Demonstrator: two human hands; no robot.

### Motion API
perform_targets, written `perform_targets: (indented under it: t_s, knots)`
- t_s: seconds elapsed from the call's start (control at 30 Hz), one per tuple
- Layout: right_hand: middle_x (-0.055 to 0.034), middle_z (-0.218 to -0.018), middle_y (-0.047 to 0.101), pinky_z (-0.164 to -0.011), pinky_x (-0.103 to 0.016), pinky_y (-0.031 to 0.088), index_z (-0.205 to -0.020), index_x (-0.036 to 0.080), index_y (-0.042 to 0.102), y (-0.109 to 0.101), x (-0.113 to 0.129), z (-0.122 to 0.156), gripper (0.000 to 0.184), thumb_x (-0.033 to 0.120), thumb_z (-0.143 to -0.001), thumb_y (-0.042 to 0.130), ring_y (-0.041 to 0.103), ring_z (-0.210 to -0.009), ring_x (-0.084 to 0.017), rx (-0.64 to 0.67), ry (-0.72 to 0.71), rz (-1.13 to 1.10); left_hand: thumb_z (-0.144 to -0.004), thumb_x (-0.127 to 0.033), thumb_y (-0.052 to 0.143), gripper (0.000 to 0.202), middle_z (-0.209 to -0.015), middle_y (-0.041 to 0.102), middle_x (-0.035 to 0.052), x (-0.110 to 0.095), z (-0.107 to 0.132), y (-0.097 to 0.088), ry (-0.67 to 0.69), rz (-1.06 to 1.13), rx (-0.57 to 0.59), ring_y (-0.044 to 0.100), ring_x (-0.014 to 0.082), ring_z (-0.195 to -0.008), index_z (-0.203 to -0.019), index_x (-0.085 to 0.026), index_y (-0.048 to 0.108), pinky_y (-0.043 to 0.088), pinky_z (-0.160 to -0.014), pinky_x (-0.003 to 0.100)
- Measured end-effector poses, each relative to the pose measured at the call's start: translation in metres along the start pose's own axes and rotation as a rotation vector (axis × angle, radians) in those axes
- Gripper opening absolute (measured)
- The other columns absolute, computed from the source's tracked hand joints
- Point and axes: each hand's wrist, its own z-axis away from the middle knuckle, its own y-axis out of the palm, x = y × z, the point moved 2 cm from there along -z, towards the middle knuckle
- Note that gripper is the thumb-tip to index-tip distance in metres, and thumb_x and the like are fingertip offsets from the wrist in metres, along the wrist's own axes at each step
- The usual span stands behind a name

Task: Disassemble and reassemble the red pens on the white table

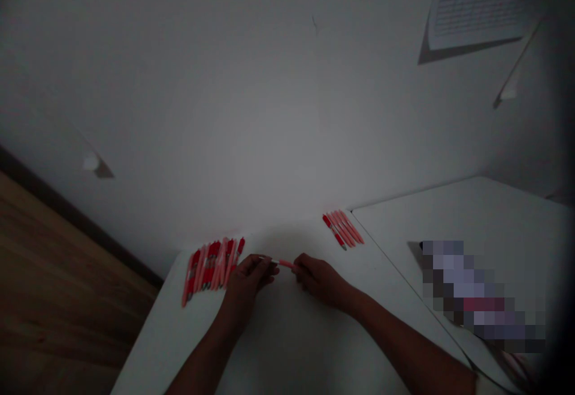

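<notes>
Pinching a slim pen (286, 264) from both ends, here are the two hands in the head view, front and centre above the white tabletop (287, 347)! The left hand (252, 273) has its fingertips closed on the pale, thin end; the right hand (317, 278) has a narrow grip on the pink end, and the pen lies nearly level between them, short of the wall (269, 114).

Over to the left, just beside the left hand, a row of pens (211, 266) lies packed side by side, pink ones mixed with red, some showing grey tips. Beyond the right hand, nearer the wall, there's a smaller group of pens (345, 229), one red at its left edge and the others pink, all slanting the same way.

Out right, past a seam in the white surface, sits a pixelated object (476, 293), too blurred to name. Up top right, a printed sheet (480, 3) hangs on the wall; far left, wood-grain boards (58, 287).
</notes>
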Motion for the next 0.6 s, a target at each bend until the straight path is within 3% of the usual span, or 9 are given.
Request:
perform_targets:
  t_s: [0.3, 0.6]
  knots:
    - [-0.0002, -0.075, 0.063, -0.055, -0.020, 0.039, -0.090, 0.019, 0.051, 0.0030, -0.0038, -0.0009, 0.013, 0.028, -0.095, 0.043, 0.055, -0.058, -0.009, 0.004, -0.007, -0.101, -0.076, -0.041, 0.067, 0.026, -0.081, 0.070, 0.0044, 0.0006, -0.0002, -0.0003, 0.048, -0.052, 0.005, 0.067, 0.0161, -0.075, -0.083, -0.017, 0.063, 0.052, -0.066, 0.026]
    - [0.0011, -0.070, 0.060, -0.050, -0.019, 0.040, -0.085, 0.020, 0.049, -0.0001, -0.0005, -0.0035, 0.024, 0.039, -0.096, 0.040, 0.052, -0.053, -0.008, -0.036, 0.043, -0.262, -0.079, -0.048, 0.060, 0.036, -0.085, 0.071, 0.0096, -0.0069, 0.0033, 0.0052, 0.113, -0.182, 0.004, 0.067, 0.0200, -0.074, -0.092, -0.015, 0.065, 0.051, -0.063, 0.029]
